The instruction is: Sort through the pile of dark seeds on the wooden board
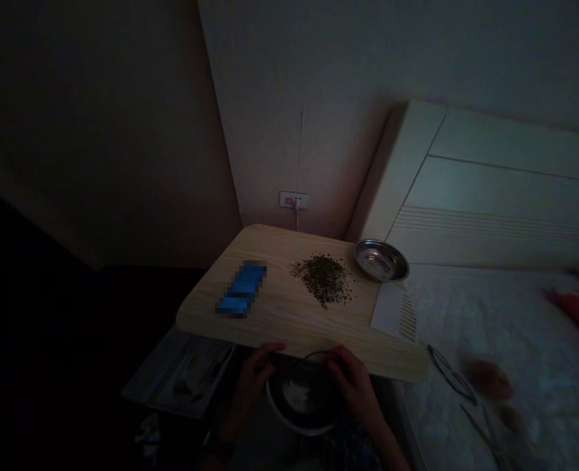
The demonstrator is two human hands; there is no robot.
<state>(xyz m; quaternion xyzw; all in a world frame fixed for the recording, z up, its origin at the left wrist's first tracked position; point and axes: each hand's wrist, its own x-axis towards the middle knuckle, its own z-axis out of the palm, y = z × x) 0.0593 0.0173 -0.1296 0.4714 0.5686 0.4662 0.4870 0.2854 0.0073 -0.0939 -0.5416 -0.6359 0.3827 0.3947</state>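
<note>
In dim light a metal bowl [309, 432] sits low in front of my body, just under the table's near edge. My left hand [256, 374] has its fingers curled at the left side of the bowl's far rim. At the right side of the rim, my right hand [352, 376] grips with bent fingers. A thin dark curved line shows by the right fingertips, too dark to name. What lies in the bowl is hard to make out. Beyond the hands, a loose pile of small green beans or seeds [326, 278] is spread on the wooden table [279, 327].
A blurred-out blue phone-like object [243, 289] lies at the table's left. A second metal bowl [381, 260] stands at the back right, beside a white slotted card [392, 314]. Glasses [451, 376] rest on the bed [505, 314]. A socket [294, 199] is behind.
</note>
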